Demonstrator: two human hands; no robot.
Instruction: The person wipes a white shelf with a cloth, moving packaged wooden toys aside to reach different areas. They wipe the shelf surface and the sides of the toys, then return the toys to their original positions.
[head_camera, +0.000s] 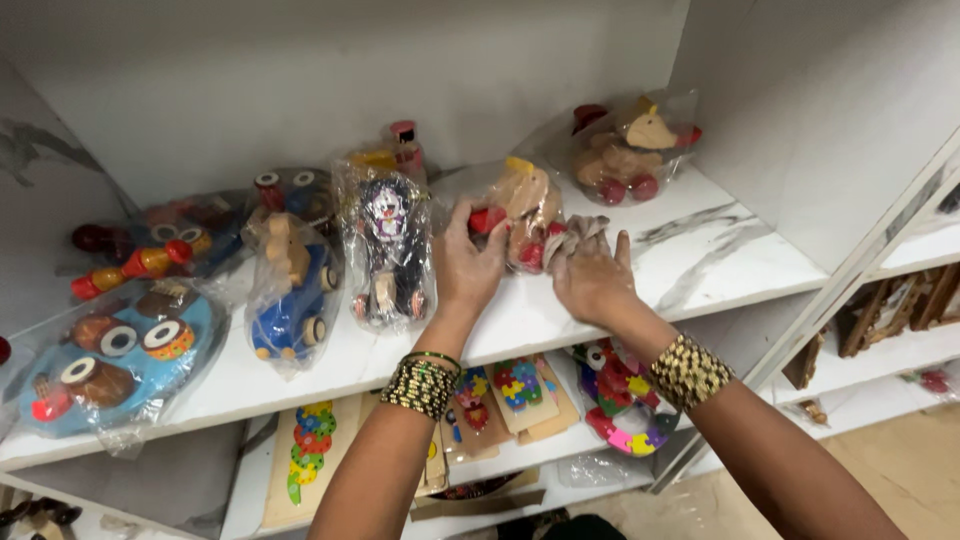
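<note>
Both hands are at a bagged wooden animal toy (522, 212) standing on the white marble-patterned shelf (700, 250). This toy, tan with red wheels and sealed in clear plastic, serves as the landmark for all positions below.

Left hand (468, 268): placed against the left side of the toy, fingers (490, 240) curled around the bag near a red wheel. Contact is made with the plastic wrap; how tight the grip is cannot be determined. A stack of beaded bangles (422, 382) sits on this wrist.

Right hand (592, 278): placed against the right side of the toy, fingers (578, 238) spread and bunching the loose plastic of the bag. A wide gold-and-black cuff (690, 372) sits on this wrist.

Surrounding items, relative to the toy:
- Just left: a bagged black-and-white figure toy on wheels (388, 250), upright.
- Further left: a bagged blue wheeled toy (290, 295) with a tan figure on top.
- Far left: a blue drum-set toy (115, 355) in plastic, lying at the shelf's front edge.
- Behind and right, apart from it: a second bagged tan animal toy with red wheels (630, 148), standing near the white side wall.
- Below, on the lower shelf: flat wooden jigsaw boards with coloured pieces (520, 385) and a bagged multicoloured puzzle figure (620, 400).

The toy stands near the middle of the upper shelf, base on the surface, between the two hands.
</note>
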